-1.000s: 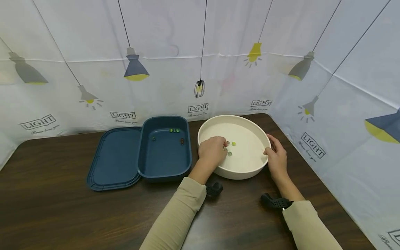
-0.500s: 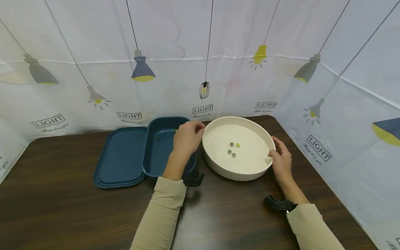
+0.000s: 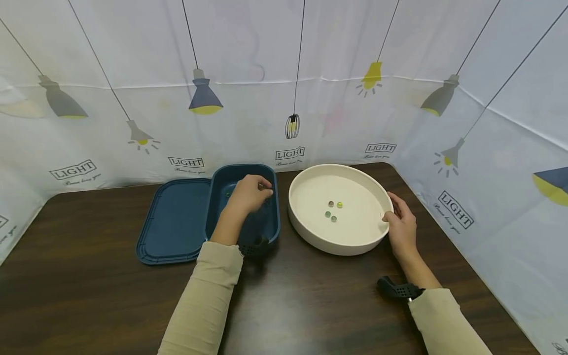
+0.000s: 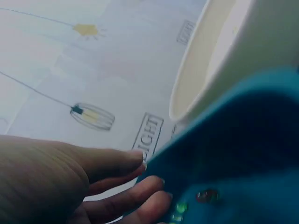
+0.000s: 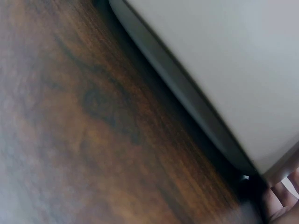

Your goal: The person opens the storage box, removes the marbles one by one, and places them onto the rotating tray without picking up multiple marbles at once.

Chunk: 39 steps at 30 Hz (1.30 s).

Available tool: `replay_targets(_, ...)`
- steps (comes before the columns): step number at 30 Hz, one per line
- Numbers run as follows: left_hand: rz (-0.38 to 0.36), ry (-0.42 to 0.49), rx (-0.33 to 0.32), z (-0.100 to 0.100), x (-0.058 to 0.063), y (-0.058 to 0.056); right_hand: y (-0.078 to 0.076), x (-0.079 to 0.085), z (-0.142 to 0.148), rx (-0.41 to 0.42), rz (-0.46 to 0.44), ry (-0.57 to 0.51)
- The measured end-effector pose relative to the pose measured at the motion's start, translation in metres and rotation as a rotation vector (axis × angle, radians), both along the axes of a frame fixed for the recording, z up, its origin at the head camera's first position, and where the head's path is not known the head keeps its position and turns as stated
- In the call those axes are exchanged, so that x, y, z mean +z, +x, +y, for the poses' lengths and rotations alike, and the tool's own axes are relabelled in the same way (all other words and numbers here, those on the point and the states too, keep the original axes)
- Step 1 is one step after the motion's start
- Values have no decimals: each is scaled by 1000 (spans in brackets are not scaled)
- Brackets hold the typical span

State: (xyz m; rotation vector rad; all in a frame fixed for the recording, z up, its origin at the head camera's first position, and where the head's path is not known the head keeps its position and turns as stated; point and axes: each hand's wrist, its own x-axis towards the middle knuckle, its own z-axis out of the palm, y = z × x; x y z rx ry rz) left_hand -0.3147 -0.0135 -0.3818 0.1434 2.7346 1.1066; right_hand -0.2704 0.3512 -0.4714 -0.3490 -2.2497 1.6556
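The blue box (image 3: 262, 223) on the worktop (image 3: 310, 305) is overhung by the left hand (image 3: 247, 193), whose fingers are loosely spread; green and reddish marbles (image 4: 181, 206) are seen inside. The white bowl (image 3: 355, 190) is pinched at its rim by the right hand (image 3: 403, 228), and four more marbles (image 3: 339, 205) are grouped near its middle.

Left hand (image 3: 246, 195) — fingers (image 4: 152, 207) loosely bent; right hand (image 3: 402, 229) — gripping.
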Motion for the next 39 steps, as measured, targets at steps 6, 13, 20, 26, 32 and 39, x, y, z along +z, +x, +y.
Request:
replay_targets(6,-117,19,4,-15,-3,-13,-1,-1,1,3,14,-12)
replay_targets(13,-197,23,-13,-20,-15,-25,-1,-2,2,9,15,-7)
replay_targets(20,-202,16,-23,-18,-16,-35,-1,-2,1,10,15,-20)
replay_targets(26,-182,-8,-15,-17,-21,-39,-1,-2,0,13,17,-19)
replay_targets(32,-173,-14,-15,-17,-31,-42,-2,-2,-1,14,17,-10)
replay_targets(39,-164,-13,-49,-13,-35,-43,-1,-2,1,2,11,-5)
